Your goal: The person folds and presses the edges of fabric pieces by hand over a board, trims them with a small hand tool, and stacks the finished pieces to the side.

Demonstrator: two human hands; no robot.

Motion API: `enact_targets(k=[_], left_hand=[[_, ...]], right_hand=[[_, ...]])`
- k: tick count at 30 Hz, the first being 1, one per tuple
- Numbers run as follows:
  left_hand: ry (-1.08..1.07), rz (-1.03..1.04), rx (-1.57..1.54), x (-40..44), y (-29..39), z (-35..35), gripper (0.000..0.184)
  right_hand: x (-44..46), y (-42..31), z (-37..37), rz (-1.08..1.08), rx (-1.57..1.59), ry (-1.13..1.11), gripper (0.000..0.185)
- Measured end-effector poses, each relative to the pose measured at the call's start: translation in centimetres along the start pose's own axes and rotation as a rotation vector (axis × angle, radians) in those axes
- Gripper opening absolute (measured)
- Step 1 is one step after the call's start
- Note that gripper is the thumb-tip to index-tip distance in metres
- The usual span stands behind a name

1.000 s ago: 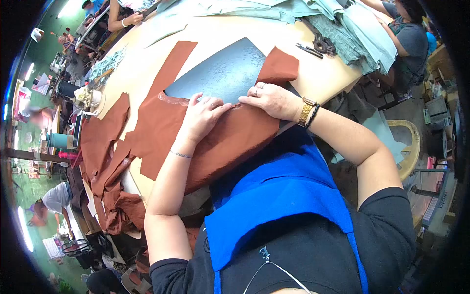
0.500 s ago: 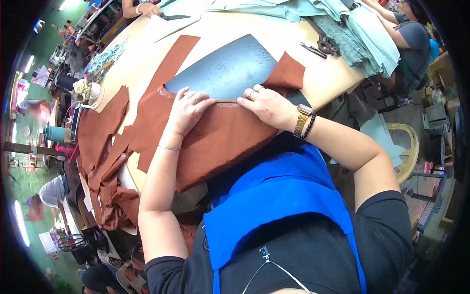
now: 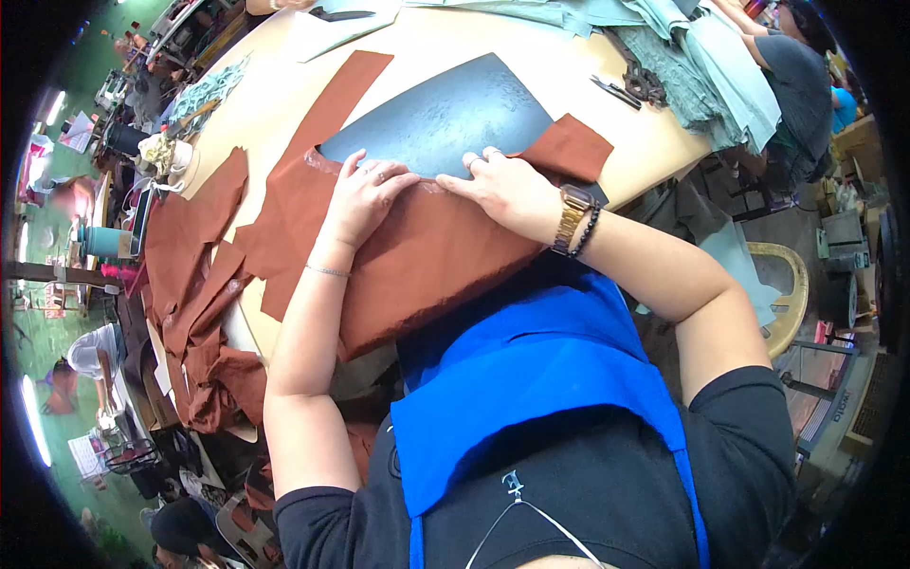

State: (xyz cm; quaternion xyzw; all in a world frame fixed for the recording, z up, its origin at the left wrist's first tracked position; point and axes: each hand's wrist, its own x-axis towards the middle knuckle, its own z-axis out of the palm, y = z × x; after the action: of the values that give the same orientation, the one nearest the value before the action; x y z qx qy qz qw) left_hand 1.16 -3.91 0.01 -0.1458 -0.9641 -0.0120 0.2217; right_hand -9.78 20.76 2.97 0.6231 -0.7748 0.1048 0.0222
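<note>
A reddish-brown leather piece is folded over the near part of a dark grey-blue board. My left hand pinches the fold's edge near the middle of the board. Close beside it, my right hand presses the same edge with its thumb and fingers, the two thumbs almost meeting. A brown flap lies over the board's right corner. To the left, a long brown strip extends away from me across the table.
Loose brown leather lies on the left of the table. Light green material covers the far right side, near black scissors. A co-worker is at the right; a yellow chair stands below.
The board's visible part has shifted right and away. My left hand has moved slightly left, and my right hand has slid along the fold toward it. The far co-worker's hand has moved toward the frame's top edge.
</note>
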Motion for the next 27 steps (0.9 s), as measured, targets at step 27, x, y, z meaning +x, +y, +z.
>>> enact_targets(k=[27], left_hand=[[-0.324, -0.254, -0.248, -2.7, 3.1, -6.8, 0.071]], right_hand=[[3.2, 10.5, -3.0, 0.178, -0.022, 0.431, 0.022]])
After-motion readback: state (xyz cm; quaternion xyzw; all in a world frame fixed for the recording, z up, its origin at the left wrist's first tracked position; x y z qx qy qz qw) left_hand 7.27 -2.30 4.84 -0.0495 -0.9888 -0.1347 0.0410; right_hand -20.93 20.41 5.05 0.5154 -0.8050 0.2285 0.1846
